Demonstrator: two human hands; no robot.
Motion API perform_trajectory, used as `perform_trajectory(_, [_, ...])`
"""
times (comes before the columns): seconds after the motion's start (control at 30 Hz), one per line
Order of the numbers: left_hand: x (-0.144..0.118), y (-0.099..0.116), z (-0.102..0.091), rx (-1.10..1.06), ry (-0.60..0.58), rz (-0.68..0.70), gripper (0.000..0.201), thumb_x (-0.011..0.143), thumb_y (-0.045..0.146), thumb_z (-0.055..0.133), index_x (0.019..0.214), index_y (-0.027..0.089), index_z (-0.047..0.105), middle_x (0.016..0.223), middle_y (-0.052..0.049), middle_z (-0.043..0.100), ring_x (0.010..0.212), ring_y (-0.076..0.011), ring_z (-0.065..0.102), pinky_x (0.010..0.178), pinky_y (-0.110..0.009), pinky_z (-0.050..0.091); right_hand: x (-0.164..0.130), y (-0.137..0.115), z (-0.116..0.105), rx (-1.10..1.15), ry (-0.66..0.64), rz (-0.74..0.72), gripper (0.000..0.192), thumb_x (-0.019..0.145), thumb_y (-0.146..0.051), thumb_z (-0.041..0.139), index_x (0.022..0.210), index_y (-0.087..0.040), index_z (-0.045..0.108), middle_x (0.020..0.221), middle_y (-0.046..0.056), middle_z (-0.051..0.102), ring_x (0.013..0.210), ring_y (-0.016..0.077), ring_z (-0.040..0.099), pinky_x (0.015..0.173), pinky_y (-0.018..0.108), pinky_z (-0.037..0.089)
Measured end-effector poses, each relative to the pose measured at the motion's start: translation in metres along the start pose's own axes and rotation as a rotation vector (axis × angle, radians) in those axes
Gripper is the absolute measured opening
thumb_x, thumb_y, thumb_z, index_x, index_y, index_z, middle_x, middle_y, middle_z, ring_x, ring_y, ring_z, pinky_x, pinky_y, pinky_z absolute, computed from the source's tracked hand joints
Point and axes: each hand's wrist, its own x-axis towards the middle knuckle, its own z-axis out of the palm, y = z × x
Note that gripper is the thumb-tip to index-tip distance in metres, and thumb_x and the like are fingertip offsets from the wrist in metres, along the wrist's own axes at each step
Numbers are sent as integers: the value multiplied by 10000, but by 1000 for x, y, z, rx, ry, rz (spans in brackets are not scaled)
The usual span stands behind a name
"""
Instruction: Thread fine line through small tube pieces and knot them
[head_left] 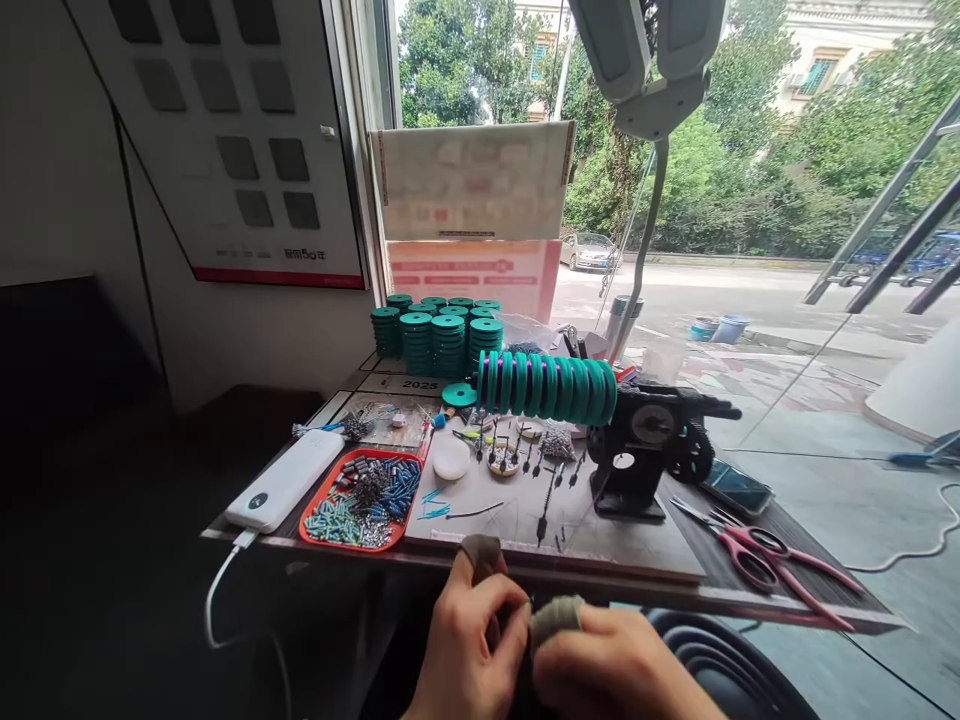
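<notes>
Just in front of the table's near edge, my left hand (480, 630) and my right hand (607, 655) come together. Both are closed in a pinch, with an olive-green cloth finger cover (556, 615) on the right hand and another (480, 555) on the left. Whatever lies between the fingertips is too small or hidden to name. Beyond them is a pale board (469, 535) with several small dark pieces with thin stems (541, 530) and short blue strips (433, 507). An orange tray (306, 530) of small blue, green and silver parts sits left of the board.
A black winding stand (634, 470) carries a row of teal spools (547, 388); more teal spools (448, 345) are stacked behind. Red-handled scissors (750, 560) and a phone (739, 488) lie at right. A white power bank (285, 485) with a cable is at left. A lamp (660, 120) hangs above.
</notes>
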Motion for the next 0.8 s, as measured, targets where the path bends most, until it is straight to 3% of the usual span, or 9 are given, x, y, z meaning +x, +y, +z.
perform_trajectory(0.07, [-5,-9,5,256,221,324,206,822,101,490,730,152,668,820,-87,623,714,-165,625,643,-232,497,23,1,-10,249,-44,286,254,850,-298,521,655,-161,609,616,3,590,563,96,513,527,177,398])
perform_trajectory(0.17, [-6,-21,9,538,449,615,237,873,99,444,817,135,672,743,-88,673,685,-190,649,671,-265,508,63,12,-11,544,-120,623,101,711,-237,598,668,-147,598,577,-23,540,535,91,479,507,190,386])
perform_trajectory(0.3, [0,-17,5,485,371,661,231,832,43,485,922,135,677,782,-96,724,750,-215,663,715,-281,506,91,24,1,581,-226,672,70,647,-174,584,591,-134,568,477,-50,462,425,63,394,416,179,334])
perform_trajectory(0.37, [2,-8,3,197,254,428,205,799,52,527,847,162,693,771,-88,704,734,-201,644,664,-260,504,83,23,2,568,-225,666,70,675,-188,594,631,-135,585,500,-50,467,433,62,390,412,176,328])
perform_trajectory(0.47, [5,5,0,-488,53,-285,137,735,121,627,611,169,660,629,-20,612,532,-103,528,492,-187,429,47,17,-6,346,-30,488,64,778,-199,563,800,-164,612,606,-32,529,505,81,449,464,187,356])
perform_trajectory(0.53, [8,10,-1,-922,-5,-825,103,655,93,679,579,150,639,598,3,590,471,-55,459,421,-141,350,19,15,-10,-104,171,62,147,845,-138,486,829,-170,628,641,2,587,536,106,508,501,217,387])
perform_trajectory(0.6, [11,12,-2,-1157,-17,-1157,114,591,30,680,597,133,631,589,-1,604,456,-43,463,392,-118,301,-1,16,-10,-452,191,-327,241,880,-81,414,888,-144,646,621,24,622,514,127,538,500,251,399])
perform_trajectory(0.7, [14,12,-2,-1214,-49,-1256,119,566,21,678,590,119,615,562,-6,594,450,-48,492,381,-110,267,-11,20,-2,-623,152,-513,282,902,-56,370,908,-110,647,551,10,616,428,127,506,437,274,358])
perform_trajectory(0.8, [14,13,0,-1226,-78,-1249,111,547,38,699,590,107,623,576,-7,583,463,-42,485,387,-107,250,-11,24,9,-485,232,-390,303,940,-121,342,845,-135,629,596,26,622,482,130,530,452,258,394])
